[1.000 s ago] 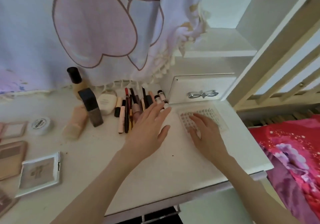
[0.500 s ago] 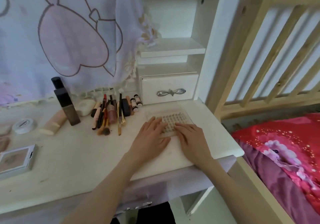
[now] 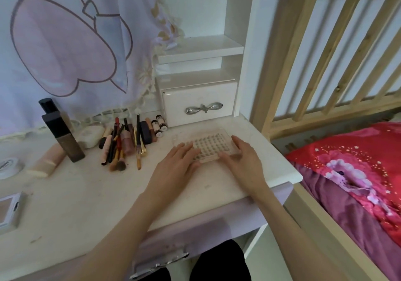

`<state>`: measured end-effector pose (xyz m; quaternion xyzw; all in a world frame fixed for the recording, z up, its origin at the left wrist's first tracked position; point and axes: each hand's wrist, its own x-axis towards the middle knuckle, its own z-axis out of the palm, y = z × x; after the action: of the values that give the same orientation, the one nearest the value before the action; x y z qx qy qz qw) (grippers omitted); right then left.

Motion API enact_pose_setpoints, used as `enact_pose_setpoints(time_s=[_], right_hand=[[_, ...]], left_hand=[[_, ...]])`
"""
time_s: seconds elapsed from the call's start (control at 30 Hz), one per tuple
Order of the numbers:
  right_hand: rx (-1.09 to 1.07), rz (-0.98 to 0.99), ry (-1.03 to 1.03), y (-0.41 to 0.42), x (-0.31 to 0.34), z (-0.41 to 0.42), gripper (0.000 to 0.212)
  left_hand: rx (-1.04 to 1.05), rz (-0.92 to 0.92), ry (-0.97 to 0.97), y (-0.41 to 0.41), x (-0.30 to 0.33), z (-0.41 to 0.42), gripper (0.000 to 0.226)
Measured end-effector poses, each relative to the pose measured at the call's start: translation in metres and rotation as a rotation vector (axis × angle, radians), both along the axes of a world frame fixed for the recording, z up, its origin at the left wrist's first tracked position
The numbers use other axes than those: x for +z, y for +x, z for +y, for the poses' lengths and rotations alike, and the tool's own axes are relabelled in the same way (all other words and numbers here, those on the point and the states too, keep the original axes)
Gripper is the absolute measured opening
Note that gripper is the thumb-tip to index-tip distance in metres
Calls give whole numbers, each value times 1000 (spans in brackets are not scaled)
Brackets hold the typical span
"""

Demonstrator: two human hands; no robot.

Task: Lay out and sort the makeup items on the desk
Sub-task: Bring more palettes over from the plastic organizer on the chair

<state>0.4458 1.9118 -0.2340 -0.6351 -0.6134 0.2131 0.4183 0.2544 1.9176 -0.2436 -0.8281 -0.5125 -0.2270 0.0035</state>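
A clear plastic lash case [image 3: 209, 145] with rows of small clusters lies flat at the right end of the white desk [image 3: 86, 196]. My left hand [image 3: 175, 166] rests on its left part with straight fingers. Along the case's right edge lies my right hand [image 3: 246, 161], thumb at the front edge. To the left sits a pile of brushes, pencils and lipsticks [image 3: 123, 146], with two small white tubes [image 3: 159, 125] behind it. Further left stand a dark foundation bottle [image 3: 63, 138], a white compact [image 3: 90, 136], a pink tube [image 3: 46, 161], a round jar [image 3: 7, 166] and a square compact [image 3: 7, 209].
A white drawer box [image 3: 199, 105] with a bow handle stands right behind the case, under small shelves. A printed cloth [image 3: 65, 42] hangs at the back. The desk's right edge meets a wooden bed rail [image 3: 325, 63] and a red bed cover [image 3: 358, 172].
My left hand left the pile of pencils and came down onto the lash case beside my right hand. The view swung to the right and closer.
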Motion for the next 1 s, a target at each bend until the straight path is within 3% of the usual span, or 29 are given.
enact_pose_setpoints(time_s=[0.17, 0.43, 0.63, 1.0], right_hand=[[12, 234, 97, -5, 2, -4, 58], [37, 238, 168, -6, -1, -7, 51], [22, 273, 167, -5, 1, -6, 57], [49, 827, -57, -2, 6, 8, 41]], left_hand=[[14, -94, 125, -1, 1, -2, 48], [27, 100, 201, 8, 9, 2, 41], [-56, 101, 222, 8, 23, 12, 41], [-59, 9, 494, 23, 32, 25, 16]])
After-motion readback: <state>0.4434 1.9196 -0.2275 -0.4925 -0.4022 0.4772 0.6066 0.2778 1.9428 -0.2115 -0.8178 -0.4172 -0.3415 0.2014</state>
